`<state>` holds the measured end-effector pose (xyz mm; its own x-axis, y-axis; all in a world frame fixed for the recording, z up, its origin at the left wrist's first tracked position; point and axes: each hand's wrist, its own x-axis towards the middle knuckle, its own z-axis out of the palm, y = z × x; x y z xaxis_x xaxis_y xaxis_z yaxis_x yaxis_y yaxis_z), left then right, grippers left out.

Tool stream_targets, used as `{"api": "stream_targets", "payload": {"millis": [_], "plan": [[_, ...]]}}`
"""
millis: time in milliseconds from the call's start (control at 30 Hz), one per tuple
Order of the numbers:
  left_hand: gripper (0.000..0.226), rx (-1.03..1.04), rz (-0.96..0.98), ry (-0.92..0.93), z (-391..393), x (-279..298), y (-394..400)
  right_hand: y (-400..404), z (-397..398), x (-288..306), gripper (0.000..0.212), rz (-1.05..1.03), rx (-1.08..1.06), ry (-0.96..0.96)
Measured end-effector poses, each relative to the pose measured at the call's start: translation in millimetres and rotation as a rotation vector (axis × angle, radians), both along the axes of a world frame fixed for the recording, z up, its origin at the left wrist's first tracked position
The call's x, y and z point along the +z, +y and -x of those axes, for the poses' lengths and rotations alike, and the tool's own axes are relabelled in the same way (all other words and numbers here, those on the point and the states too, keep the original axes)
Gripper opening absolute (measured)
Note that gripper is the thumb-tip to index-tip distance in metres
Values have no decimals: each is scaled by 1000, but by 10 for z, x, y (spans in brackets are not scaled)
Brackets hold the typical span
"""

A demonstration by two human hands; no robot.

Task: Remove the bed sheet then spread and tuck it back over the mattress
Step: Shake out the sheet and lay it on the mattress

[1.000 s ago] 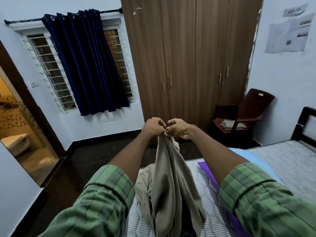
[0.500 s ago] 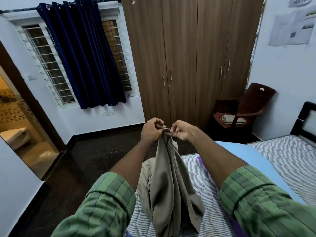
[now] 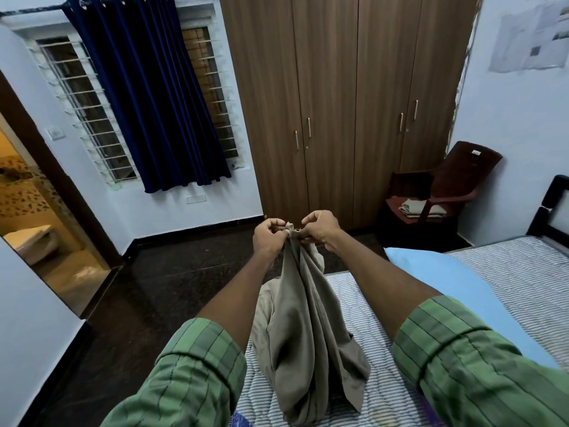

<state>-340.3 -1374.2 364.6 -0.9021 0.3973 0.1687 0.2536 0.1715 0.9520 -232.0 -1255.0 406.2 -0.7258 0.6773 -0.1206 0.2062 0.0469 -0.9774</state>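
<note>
Sheet (image 3: 303, 328) is off the mattress (image 3: 363, 392); left hand (image 3: 267, 238) and right hand (image 3: 320, 231) pinch one edge at 12 o'clock. Next, likely part them to spread it.

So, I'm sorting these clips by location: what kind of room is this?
Most likely a bedroom: a striped mattress on a bed frame, a tall wooden wardrobe, and a curtained window. Both hands hold a beige bed sheet.
</note>
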Motion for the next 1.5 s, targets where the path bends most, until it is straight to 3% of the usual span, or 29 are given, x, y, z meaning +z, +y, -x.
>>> {"api": "stream_targets", "payload": {"millis": [200, 500, 600, 667, 767, 1000, 1100, 1267, 1400, 1500], "plan": [[22, -60, -22, -88, -4, 19, -35, -26, -9, -72, 15, -275, 55, -56], [36, -178, -78, -328, -130, -16, -146, -220, -40, -362, 23, -233, 18, -28], [29, -182, -118, -371, -162, -90, -171, -340, -51, -429, 24, -219, -39, -9], [14, -203, -144, -364, -184, -154, -217, -401, -77, -463, 20, -207, -93, 13], [26, -253, -165, -288, -265, -255, -301, -530, -119, -529, 15, -112, -137, 62], [18, -110, -130, -150, -514, -488, -509, -821, -187, -975, 19, -67, -177, 88], [25, -55, 35, -21, -603, -690, -696, -989, -399, -1258, 24, -243, -50, 68], [30, -119, 162, 103, -785, -970, -1107, -1170, -961, -1906, 13, -538, 322, -217], [31, -117, 191, 140, -913, -1226, -1479, -1136, -1310, -2213, 29, -686, 549, -512], [33, -122, 225, 119, -933, -1429, -1610, -1098, -1435, -2435, 53, -726, 705, -700]]}}
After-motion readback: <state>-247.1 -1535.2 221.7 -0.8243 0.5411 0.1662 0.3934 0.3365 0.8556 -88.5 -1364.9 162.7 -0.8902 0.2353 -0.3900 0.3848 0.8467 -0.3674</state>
